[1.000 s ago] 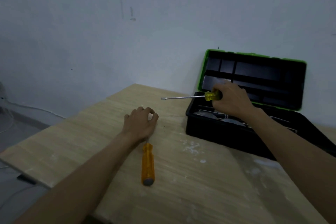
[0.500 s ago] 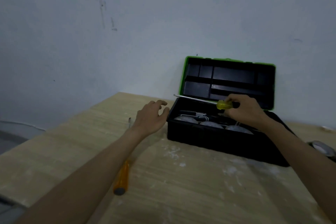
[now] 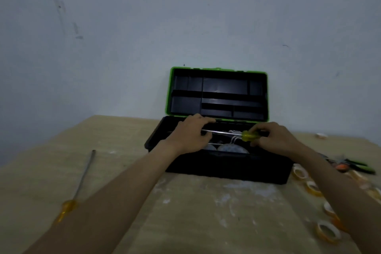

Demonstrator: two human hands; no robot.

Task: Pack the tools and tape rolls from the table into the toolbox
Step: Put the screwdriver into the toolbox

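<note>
Over the open toolbox (image 3: 226,171) the screwdriver (image 3: 246,135) is held level, just above the rim. Its long axis runs left to right along the length of the box, with the yellow handle to the right and the bare shaft to the left.

The right hand (image 3: 276,140) grips the handle, fingers curled round it. The left hand (image 3: 191,136) holds the shaft near its far end, fingers bent over the top and the thumb beneath. Whether the tip is covered by this hand cannot be told. Each hand holds one end, so neither is nearer; the well of the box lies directly under both.

The coming move is judged to be a straight lowering. The tool already lies parallel to the box and needs no turning, only a clear path past the pale items (image 3: 231,147) already inside.

The lid (image 3: 218,93), green-edged, stands upright behind the hands against the wall.

On the table (image 3: 185,212), a second screwdriver (image 3: 82,181) lies well apart to the left, its orange handle near the left forearm and its shaft pointing away. To the right of the box lie several tape rolls (image 3: 327,233) and a green-handled tool (image 3: 358,166). These are not yet packed, so the task is judged to be in its early part.
</note>
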